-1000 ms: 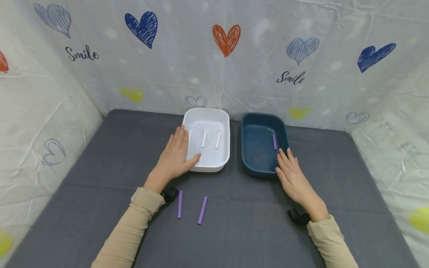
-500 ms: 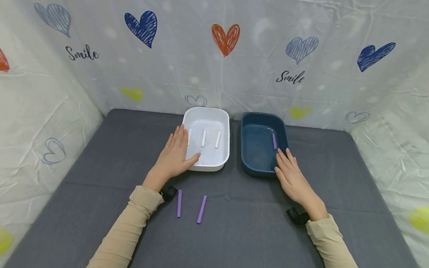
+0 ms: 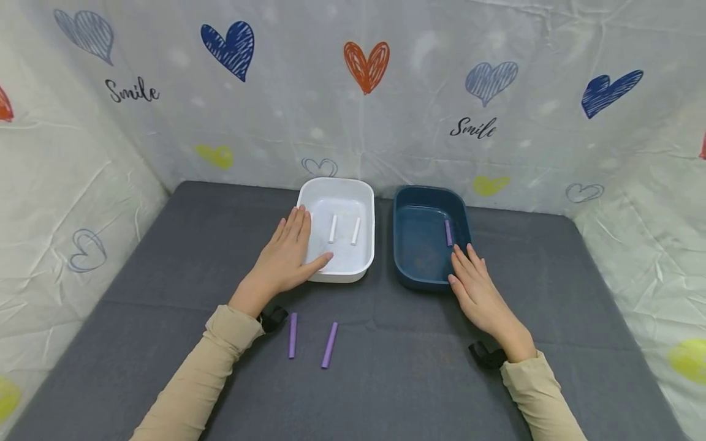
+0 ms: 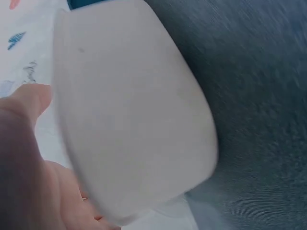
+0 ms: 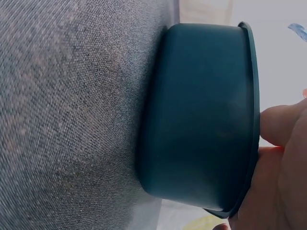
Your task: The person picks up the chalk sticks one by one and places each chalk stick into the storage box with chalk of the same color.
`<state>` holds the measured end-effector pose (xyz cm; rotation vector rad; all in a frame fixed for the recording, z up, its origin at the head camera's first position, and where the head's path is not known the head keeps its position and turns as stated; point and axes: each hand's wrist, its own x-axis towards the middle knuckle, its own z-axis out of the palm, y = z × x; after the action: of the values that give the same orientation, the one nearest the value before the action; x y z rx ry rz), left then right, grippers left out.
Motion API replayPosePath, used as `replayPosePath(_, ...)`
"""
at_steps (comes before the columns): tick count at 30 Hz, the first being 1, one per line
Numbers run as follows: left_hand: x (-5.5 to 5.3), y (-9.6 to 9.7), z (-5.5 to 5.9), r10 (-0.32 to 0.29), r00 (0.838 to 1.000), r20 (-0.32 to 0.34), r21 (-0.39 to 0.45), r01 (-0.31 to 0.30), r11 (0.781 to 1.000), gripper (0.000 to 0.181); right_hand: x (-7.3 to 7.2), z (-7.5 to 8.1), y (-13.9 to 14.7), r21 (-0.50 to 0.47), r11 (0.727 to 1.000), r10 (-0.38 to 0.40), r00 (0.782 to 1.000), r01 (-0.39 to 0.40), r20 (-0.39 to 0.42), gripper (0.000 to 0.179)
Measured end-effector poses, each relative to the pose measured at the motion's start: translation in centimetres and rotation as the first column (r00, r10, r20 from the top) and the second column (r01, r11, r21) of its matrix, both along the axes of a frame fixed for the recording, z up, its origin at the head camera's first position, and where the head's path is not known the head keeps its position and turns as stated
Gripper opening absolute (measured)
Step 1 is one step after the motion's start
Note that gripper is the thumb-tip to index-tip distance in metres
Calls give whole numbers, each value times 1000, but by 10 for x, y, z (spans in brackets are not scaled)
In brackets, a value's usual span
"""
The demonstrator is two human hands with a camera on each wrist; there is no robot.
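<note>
My left hand lies with straight fingers across the left rim of a white plastic tub, its thumb reaching over the tub's front. Two white chalk sticks show inside. At the right front rim of a dark teal tub rests my right hand, fingers extended. A purple chalk stick lies in that tub, just beyond the fingertips. The wrist views show the outer walls of the white tub and the teal tub, with each hand at the rim.
Two more purple sticks, one left and one right, lie on the grey cloth-covered table in front of the white tub, near the left wrist. A printed curtain hangs right behind the tubs.
A third white stick, partly visible earlier along the tub's left side, is now hidden behind my left fingers. The head view has shifted slightly; both hands otherwise stay at the tubs.
</note>
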<state>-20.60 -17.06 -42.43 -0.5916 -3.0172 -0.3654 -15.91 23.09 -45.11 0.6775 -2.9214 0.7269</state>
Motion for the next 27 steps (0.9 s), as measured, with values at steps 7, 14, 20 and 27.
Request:
replayPosePath(7,17,4,10,-52,998,-29,19,52,998,101,0,1,-2,4,1000,-3,1000,3,-3,56)
replayPosePath(14,39,8,14,-145,989,-6,71,145,987,111,0,0,-1,2,1000,-5,1000,5,2,57)
replayPosePath(20,60,12,18,-243,970,19,140,238,961,122,1,0,-2,-6,1000,-8,1000,8,10,57)
replayPosePath(27,83,15,20,-327,945,-16,225,322,920,125,0,0,-2,4,1000,-4,1000,4,-5,57)
